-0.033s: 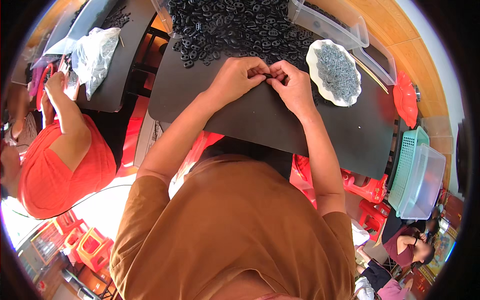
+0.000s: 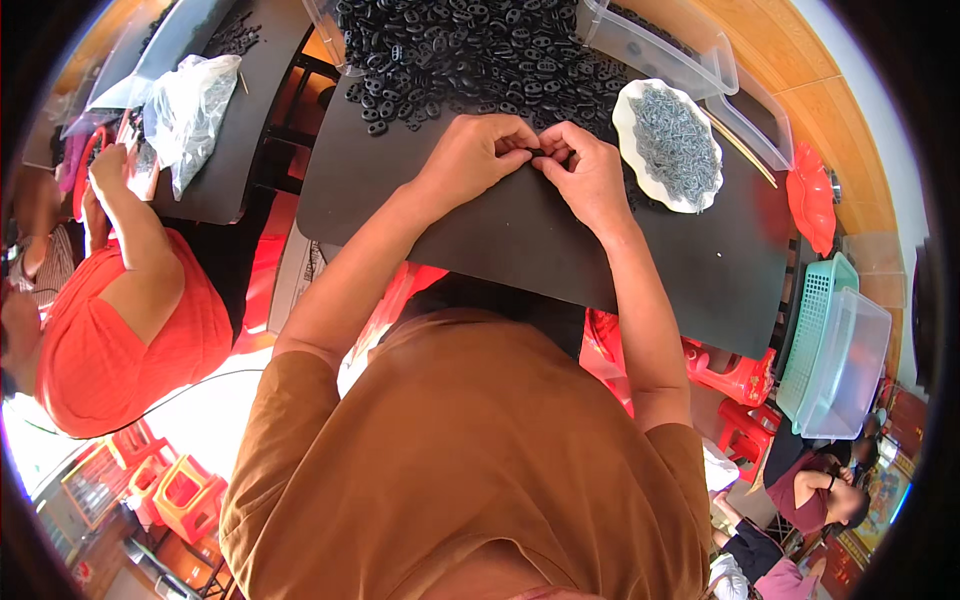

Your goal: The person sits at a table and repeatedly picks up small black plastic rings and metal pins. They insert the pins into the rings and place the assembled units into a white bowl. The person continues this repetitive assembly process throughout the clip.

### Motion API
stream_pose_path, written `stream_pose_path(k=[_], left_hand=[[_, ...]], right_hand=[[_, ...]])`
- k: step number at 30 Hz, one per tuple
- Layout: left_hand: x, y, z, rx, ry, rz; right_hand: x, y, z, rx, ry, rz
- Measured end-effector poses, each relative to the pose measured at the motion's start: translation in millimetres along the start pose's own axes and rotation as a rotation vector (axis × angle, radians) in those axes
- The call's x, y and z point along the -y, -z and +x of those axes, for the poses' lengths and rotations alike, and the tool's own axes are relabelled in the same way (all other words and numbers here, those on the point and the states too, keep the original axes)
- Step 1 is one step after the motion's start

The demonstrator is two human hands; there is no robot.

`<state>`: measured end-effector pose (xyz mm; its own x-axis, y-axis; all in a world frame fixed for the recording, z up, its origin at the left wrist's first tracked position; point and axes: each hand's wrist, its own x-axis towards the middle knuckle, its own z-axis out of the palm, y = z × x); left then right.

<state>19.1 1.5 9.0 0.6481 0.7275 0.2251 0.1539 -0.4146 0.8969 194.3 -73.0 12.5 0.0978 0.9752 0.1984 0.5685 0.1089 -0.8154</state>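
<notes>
At the far left a co-worker in an orange top [image 2: 110, 330] works at a neighbouring dark table beside a crumpled clear plastic bag [image 2: 190, 110]. On the wearer's own black matt tabletop [image 2: 500, 240], the left hand [image 2: 480, 155] and right hand [image 2: 585, 170] meet fingertip to fingertip, together pinching a small black plastic ring-shaped part [image 2: 540, 153] that lies directly between them, equally near to both; its long axis is too hidden to tell. Just beyond the knuckles, toward the table's far edge, spreads the heap of black ring-shaped parts [image 2: 470, 50]. To the right, near the right hand, sits a white scalloped dish of small grey metal pieces [image 2: 672, 140], with a clear plastic tub [image 2: 700, 60] behind it.
</notes>
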Motion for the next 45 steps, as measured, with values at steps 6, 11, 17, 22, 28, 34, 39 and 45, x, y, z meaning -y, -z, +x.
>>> stream_pose_path(k=[6, 11, 17, 22, 28, 34, 39, 45], left_hand=[[3, 0, 0, -0.001, -0.011, 0.016], [11, -2, 0, 0.004, -0.076, 0.006], [16, -3, 0, -0.011, -0.159, 0.049], [17, -3, 0, 0.005, -0.15, 0.056], [17, -3, 1, -0.001, -0.204, 0.078], [15, -3, 0, -0.008, -0.2, 0.091], [15, -2, 0, -0.004, -0.202, 0.122], [18, -3, 1, -0.032, -0.255, 0.139]], right_hand=[[10, 7, 0, 0.003, 0.0, -0.049], [5, 2, -1, -0.034, 0.111, -0.043], [2, 1, -1, -0.033, 0.135, -0.04], [-1, -1, -1, -0.038, 0.148, -0.029], [-6, 1, -1, -0.014, 0.176, -0.102], [-4, 1, -1, -0.015, 0.179, -0.121], [-7, -1, -2, -0.025, 0.217, -0.128], [-6, -1, 0, -0.025, 0.232, -0.169]])
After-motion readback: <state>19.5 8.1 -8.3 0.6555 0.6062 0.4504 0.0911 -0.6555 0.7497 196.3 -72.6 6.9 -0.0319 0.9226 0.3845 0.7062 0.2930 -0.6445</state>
